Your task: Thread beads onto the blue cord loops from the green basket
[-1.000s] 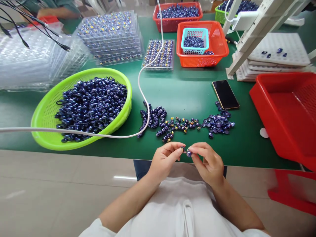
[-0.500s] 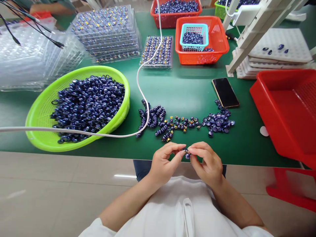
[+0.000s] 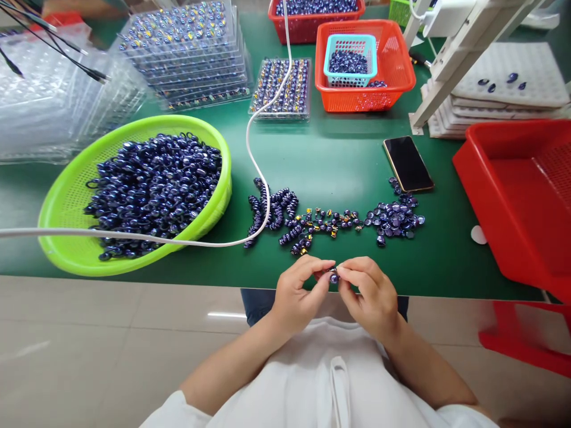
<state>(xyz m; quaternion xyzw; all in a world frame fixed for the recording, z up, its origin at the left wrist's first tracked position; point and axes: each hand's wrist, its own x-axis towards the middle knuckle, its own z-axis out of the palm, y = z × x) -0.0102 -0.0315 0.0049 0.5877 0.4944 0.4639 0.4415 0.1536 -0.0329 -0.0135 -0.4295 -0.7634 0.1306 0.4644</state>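
My left hand (image 3: 298,291) and my right hand (image 3: 371,292) meet at the table's front edge, both closed in a pinch. Between their fingertips is a small dark blue beaded piece (image 3: 334,278) with a shiny round bead hanging below; the fingers cover the rest of it. Just beyond lie dark beads with gold-coloured bits (image 3: 328,223) in a loose cluster. To their left are coiled dark rings (image 3: 272,208) in rows, and to their right a heap of flat dark blue pieces (image 3: 395,219).
A lime-green basket (image 3: 225,178) full of dark looped pieces stands left, crossed by a white cable (image 3: 250,142). A phone (image 3: 408,163) and red bin (image 3: 499,202) are right. Behind are an orange basket (image 3: 392,47), stacked clear trays (image 3: 200,59) and a metal post (image 3: 450,65).
The beaded piece has shifted slightly left with my right fingertips, which have drawn closer to my left ones. The camera view has tilted a little; the table's contents stay put.
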